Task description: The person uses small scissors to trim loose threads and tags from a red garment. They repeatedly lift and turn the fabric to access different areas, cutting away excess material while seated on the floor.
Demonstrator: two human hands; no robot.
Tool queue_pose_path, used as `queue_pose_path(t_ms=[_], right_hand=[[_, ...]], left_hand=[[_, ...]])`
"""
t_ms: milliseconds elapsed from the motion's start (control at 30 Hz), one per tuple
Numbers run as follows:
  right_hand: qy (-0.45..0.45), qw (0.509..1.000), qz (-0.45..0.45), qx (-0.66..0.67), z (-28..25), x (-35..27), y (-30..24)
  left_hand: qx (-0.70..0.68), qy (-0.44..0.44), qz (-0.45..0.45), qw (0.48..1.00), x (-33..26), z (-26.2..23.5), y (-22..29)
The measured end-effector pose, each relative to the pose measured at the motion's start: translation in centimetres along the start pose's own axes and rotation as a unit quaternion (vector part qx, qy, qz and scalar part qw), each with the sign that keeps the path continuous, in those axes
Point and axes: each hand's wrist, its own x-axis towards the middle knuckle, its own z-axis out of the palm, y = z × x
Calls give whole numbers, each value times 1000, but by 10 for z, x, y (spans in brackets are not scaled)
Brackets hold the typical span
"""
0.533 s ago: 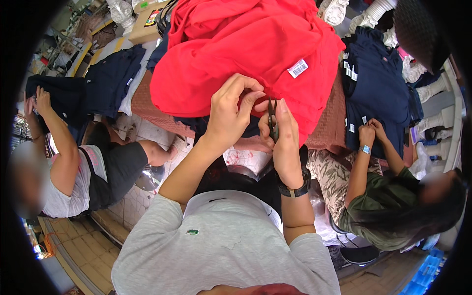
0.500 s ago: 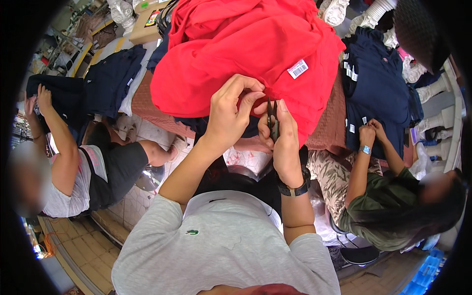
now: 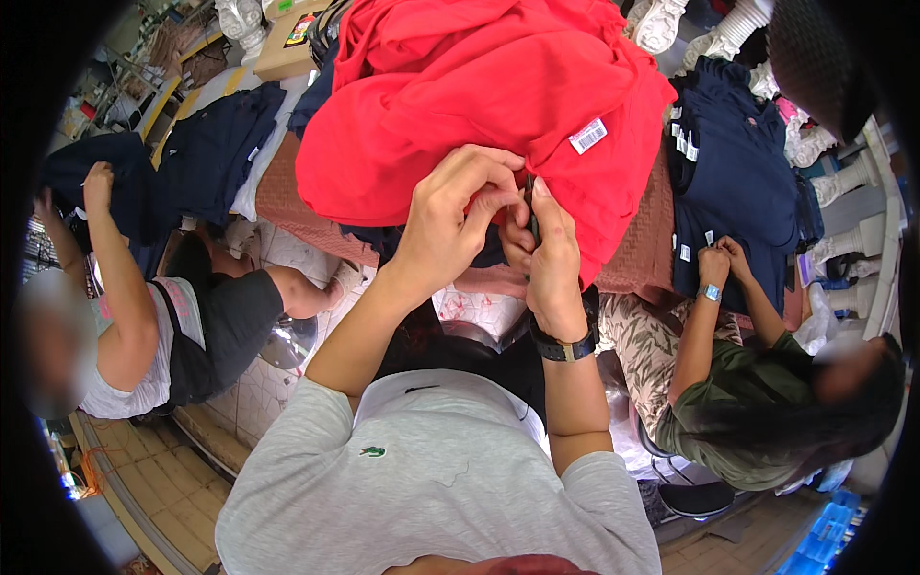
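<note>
A heap of bright red garments lies on the table in front of me, with a white printed label showing on its right part. My left hand is closed in a pinch on the near edge of the red cloth. Just right of it, my right hand grips small dark thread snips, tips pointing up at the cloth beside my left fingertips. The snips' blades look nearly together. Whatever lies between the tips is too small to make out.
Dark navy garments with white tags are piled on the right, where a seated co-worker in a green shirt handles one. On the left, another co-worker holds dark cloth. A brown cloth covers the table; a cardboard box stands behind.
The snips' blades have come together from a spread position, and my right hand has moved slightly closer to my left fingertips. The left co-worker's arms have shifted a little.
</note>
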Motion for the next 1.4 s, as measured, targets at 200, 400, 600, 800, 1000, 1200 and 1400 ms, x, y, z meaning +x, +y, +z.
queue_pose_path(t_ms=[200, 400, 600, 800, 1000, 1200, 1400], right_hand=[[112, 890, -290, -333, -2, -38, -15], [227, 687, -370, -583, -20, -11, -20], [174, 716, -445, -510, -27, -22, -39], [141, 868, -340, -334, -29, -33, -66], [189, 850, -318, -376, -58, 21, -60], [188, 876, -316, -311, -58, 20, -52], [179, 884, -301, -311, -59, 19, -49]], left_hand=[[135, 16, 75, 988, -14, -32, 3], [305, 109, 132, 937, 8, -24, -20], [247, 158, 158, 943, 20, -43, -22], [237, 144, 239, 931, 50, -54, -6], [385, 118, 203, 892, 96, -27, -22], [82, 27, 165, 983, 55, 14, 17], [174, 60, 160, 970, 57, 43, 5]])
